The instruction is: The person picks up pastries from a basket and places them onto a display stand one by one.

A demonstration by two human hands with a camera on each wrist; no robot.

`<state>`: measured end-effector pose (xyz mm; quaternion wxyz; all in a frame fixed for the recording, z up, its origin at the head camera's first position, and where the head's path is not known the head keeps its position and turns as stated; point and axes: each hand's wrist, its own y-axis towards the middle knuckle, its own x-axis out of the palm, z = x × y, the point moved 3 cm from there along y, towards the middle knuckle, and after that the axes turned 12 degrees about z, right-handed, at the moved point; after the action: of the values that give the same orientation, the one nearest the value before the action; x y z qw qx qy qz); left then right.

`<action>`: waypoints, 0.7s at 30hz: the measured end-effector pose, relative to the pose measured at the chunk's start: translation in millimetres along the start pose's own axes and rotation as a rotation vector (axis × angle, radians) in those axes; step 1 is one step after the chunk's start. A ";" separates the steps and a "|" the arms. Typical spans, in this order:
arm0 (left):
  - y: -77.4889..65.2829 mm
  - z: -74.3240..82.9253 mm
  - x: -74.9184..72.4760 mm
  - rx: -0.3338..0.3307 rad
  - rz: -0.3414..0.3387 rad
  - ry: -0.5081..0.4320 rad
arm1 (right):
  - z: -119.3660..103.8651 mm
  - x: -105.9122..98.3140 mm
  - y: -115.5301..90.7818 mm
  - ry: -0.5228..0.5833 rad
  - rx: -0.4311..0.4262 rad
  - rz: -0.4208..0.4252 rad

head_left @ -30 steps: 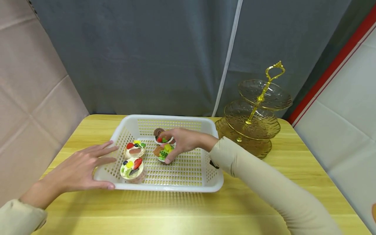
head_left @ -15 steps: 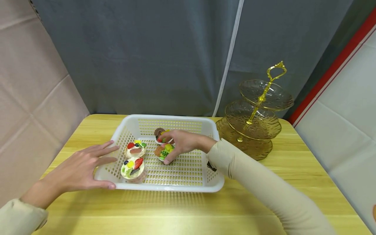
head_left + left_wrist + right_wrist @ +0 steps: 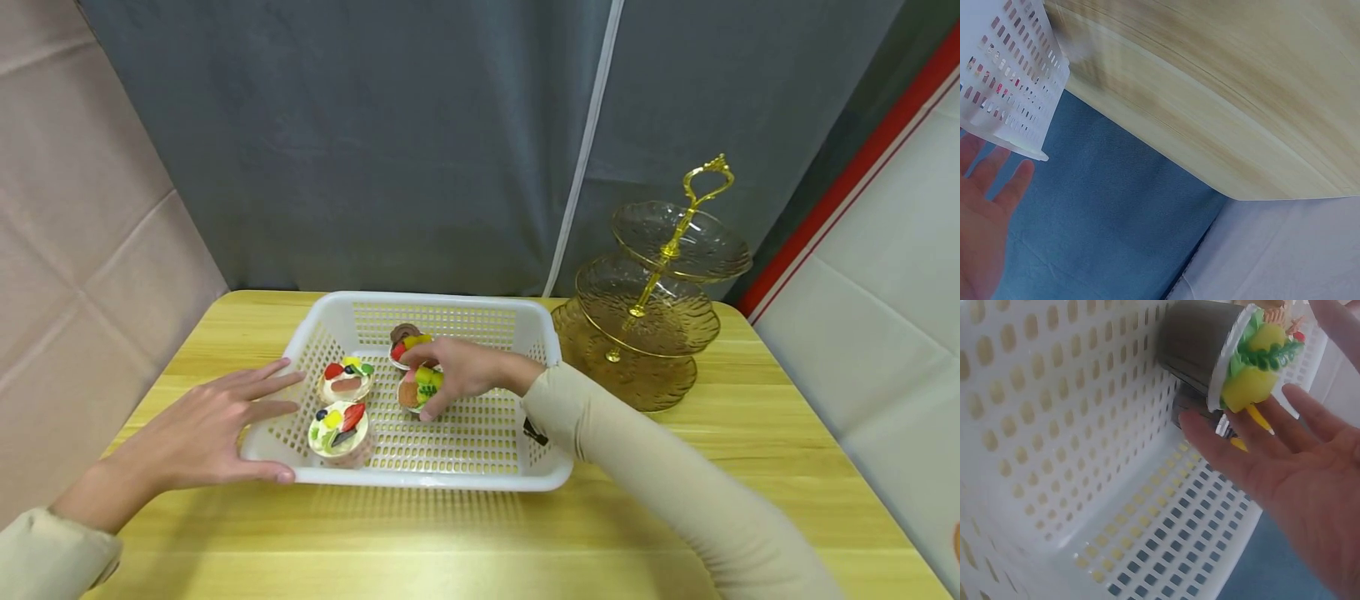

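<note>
Turned since earlier: round grey-cupped, yellow-fruited cupcake (image 3: 417,391) inside white slotted plastic basket (image 3: 405,480) | my right grip (image 3: 467,371) half-open around it, hold unclear; left grip (image 3: 213,425) spread at basket's left end | crowding fingers might topple round brown-topped cupcake (image 3: 406,335)

Right hand (image 3: 468,367) has shifted slightly nearer the person; biscuit-topped cupcake (image 3: 409,395) has turned; chocolate-topped cupcake (image 3: 406,332) shows more fruit.

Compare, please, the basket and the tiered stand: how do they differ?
The basket is white and rectangular; the tiered stand is brownish and gold, with round plates. The basket is low and single-level; the tiered stand rises in three levels. Both rest on the wooden table.
</note>
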<state>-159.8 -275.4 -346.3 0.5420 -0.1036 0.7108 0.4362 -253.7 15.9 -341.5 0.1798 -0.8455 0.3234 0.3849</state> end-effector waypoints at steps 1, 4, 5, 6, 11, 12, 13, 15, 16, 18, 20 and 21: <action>0.0 0.0 0.1 0.002 0.002 -0.001 | 0.4 0.7 0.0 0.005 -0.009 -0.005; -0.1 -0.3 0.4 0.006 0.008 -0.004 | 1.6 2.1 0.3 -0.002 -0.024 -0.014; -0.2 -0.4 0.6 0.005 0.008 -0.005 | 2.1 2.6 0.7 -0.004 -0.028 -0.016; -0.3 -0.6 0.8 0.004 0.008 -0.006 | 2.6 3.2 1.3 -0.014 -0.029 -0.017; -1.1 -0.7 1.6 -0.003 0.004 -0.008 | 3.5 5.8 4.1 -0.053 -0.021 -0.020; -1.1 -0.7 1.6 -0.003 0.004 -0.007 | 3.4 6.3 4.7 -0.063 -0.019 -0.019; -1.2 -0.7 1.6 -0.004 0.004 -0.007 | 3.0 6.7 5.1 -0.075 -0.022 -0.017; -1.3 -0.9 1.4 -0.003 0.004 -0.004 | 2.5 8.0 6.4 -0.100 -0.026 -0.010; -1.2 -1.1 1.3 -0.001 0.005 -0.003 | 2.0 8.5 6.9 -0.111 -0.027 -0.005; -1.2 -1.4 1.1 0.001 0.008 -0.004 | 1.9 10.0 8.1 -0.129 -0.034 0.004; -1.2 -1.6 1.0 0.003 0.010 -0.005 | 1.7 11.4 8.7 -0.135 -0.035 0.014; -1.2 -1.6 1.1 0.004 0.012 -0.007 | 1.8 12.1 9.0 -0.144 -0.037 0.021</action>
<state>-160.6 -276.9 -347.8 0.5421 -0.0967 0.7105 0.4382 -254.8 5.4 -352.4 0.1827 -0.8153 0.3114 0.4526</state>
